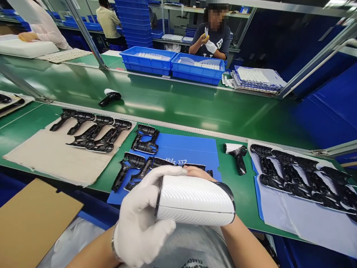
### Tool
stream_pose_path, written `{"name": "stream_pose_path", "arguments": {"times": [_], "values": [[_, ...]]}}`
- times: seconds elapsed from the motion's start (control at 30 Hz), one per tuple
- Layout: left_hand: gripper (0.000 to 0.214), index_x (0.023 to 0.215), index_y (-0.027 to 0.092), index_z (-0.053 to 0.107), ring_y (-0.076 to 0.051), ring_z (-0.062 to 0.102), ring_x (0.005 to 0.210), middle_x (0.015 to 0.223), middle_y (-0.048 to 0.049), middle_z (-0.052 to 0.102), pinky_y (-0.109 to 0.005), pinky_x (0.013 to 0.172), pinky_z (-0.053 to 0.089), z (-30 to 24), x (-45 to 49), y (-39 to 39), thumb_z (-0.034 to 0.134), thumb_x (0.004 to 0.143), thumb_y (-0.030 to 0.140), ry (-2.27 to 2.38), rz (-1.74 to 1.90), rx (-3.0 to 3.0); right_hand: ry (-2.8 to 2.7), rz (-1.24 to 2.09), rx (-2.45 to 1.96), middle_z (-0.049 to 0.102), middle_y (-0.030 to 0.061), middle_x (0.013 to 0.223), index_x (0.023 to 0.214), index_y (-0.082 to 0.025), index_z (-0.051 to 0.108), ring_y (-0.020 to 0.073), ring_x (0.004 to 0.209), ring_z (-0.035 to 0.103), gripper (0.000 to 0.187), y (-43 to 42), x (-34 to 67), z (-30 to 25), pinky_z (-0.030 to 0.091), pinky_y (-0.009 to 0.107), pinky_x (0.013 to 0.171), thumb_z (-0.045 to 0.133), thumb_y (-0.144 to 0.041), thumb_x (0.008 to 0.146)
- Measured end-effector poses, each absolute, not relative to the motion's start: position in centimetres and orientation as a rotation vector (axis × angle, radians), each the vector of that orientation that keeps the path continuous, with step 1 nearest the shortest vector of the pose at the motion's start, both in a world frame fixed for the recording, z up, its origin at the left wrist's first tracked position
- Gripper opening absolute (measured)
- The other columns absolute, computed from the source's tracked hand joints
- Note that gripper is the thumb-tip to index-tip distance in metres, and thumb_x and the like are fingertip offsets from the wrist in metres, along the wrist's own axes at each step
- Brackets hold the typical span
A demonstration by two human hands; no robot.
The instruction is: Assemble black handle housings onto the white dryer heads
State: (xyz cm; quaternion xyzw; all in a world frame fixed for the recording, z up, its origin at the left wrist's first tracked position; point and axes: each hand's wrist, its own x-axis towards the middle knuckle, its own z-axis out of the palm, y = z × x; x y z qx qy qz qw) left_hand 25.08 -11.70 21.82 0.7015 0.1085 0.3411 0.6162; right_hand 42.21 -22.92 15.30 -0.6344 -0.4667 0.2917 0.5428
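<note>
A white ribbed hair-dryer-like housing [195, 199] with black ends is held crosswise close to my body. My left hand [142, 212], in a white glove, is closed around its left end, thumb below and fingers over the top. Bare, my right hand [199, 172] grips it from behind; only some fingers show above the top edge, and the rest is hidden. Just beyond, black pistol-shaped shell halves [134, 162] lie on a blue sheet [189, 145], partly covered by my hands. To the right, a white-and-black pistol-shaped unit [237, 154] lies on the green bench.
More black shells [104, 130] lie on a beige sheet [55, 152] at left, others [295, 173] on a stack at right. Another unit [110, 96] lies on the green conveyor belt [173, 100]. Blue bins [198, 70] and a seated co-worker [213, 37] are beyond. Metal posts frame the bench.
</note>
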Motion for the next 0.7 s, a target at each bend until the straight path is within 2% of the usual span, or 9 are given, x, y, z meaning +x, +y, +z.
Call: {"name": "stream_pose_path", "arguments": {"times": [0.17,0.23,0.33,0.53,0.6,0.7], "values": [[0.012,0.086,0.023,0.069,-0.033,0.062,0.116,0.130,-0.0076,0.063,-0.045,0.099,0.047,21.5,25.2,-11.3,0.072,0.074,0.019,0.193,0.779,1.611,-1.236,0.550,-1.445,0.066,0.0032,0.133,0.122,-0.032,0.069,0.0236,0.130,0.056,0.030,-23.0,42.9,15.1,0.041,0.039,0.113,0.053,-0.047,0.101],[0.007,0.085,0.022,0.068,-0.033,0.062,0.117,0.130,-0.0081,0.063,-0.045,0.100,0.047,21.4,25.3,-11.1,0.071,0.080,0.027,0.166,0.770,1.607,-1.291,0.450,-1.453,0.065,0.0036,0.134,0.126,-0.033,0.066,0.0238,0.130,0.057,0.029,-23.2,42.9,15.3,0.042,0.040,0.112,0.051,-0.043,0.102],[0.018,0.079,0.021,0.065,-0.031,0.060,0.120,0.130,-0.0069,0.063,-0.042,0.100,0.047,21.2,25.0,-10.6,0.065,0.088,0.036,0.140,0.735,1.591,-1.342,0.368,-1.483,0.065,0.0035,0.135,0.127,-0.035,0.063,0.0237,0.130,0.058,0.026,-23.1,42.9,15.6,0.044,0.039,0.112,0.054,-0.037,0.102],[0.029,0.074,0.021,0.061,-0.032,0.055,0.124,0.135,-0.0037,0.061,-0.043,0.105,0.043,21.0,24.2,-10.5,0.053,0.095,0.038,0.131,0.671,1.556,-1.343,0.183,-1.503,0.066,0.0067,0.131,0.120,-0.031,0.064,0.0257,0.130,0.057,0.023,-22.5,42.6,15.6,0.045,0.041,0.110,0.052,-0.040,0.103],[0.028,0.081,0.022,0.066,-0.032,0.055,0.125,0.134,-0.0038,0.062,-0.042,0.107,0.042,21.1,24.2,-10.6,0.051,0.096,0.040,0.160,0.650,1.547,-1.333,0.125,-1.510,0.067,0.0072,0.129,0.117,-0.030,0.064,0.0259,0.129,0.058,0.022,-22.3,42.4,15.9,0.045,0.042,0.110,0.051,-0.039,0.103],[0.036,0.116,0.026,0.069,-0.032,0.054,0.126,0.134,-0.0054,0.062,-0.041,0.108,0.042,21.2,24.2,-10.7,0.049,0.095,0.049,0.226,0.603,1.524,-1.344,0.045,-1.516,0.067,0.0072,0.128,0.115,-0.029,0.064,0.0254,0.128,0.058,0.019,-22.1,42.3,16.4,0.045,0.042,0.110,0.049,-0.034,0.103]]}}
